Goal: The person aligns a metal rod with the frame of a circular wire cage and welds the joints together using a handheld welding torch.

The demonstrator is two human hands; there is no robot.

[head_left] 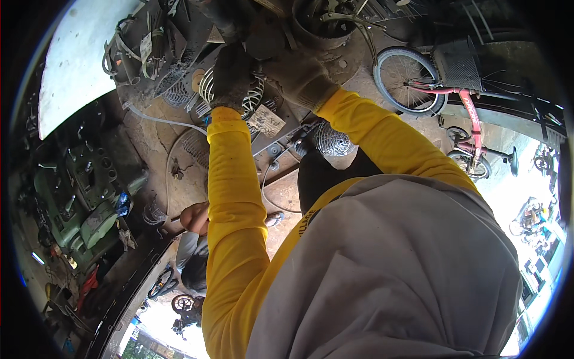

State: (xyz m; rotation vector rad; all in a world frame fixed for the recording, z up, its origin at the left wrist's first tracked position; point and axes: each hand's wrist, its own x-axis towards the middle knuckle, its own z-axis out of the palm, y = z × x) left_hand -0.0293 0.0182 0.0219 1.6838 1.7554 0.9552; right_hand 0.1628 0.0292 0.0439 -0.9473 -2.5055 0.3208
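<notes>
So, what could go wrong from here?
The wire rings right against the gloved left hand might snag or poke the fabric. And the round wire cage close to the person's leg could catch a foot if they step sideways.

Your left hand (233,75) and right hand (302,78) sat in dim shadow while daylight glared white at the lower right, and fisheye distortion bowed straight edges near the dark borders.

Smooth, shiny metal wirework (254,94)
</notes>
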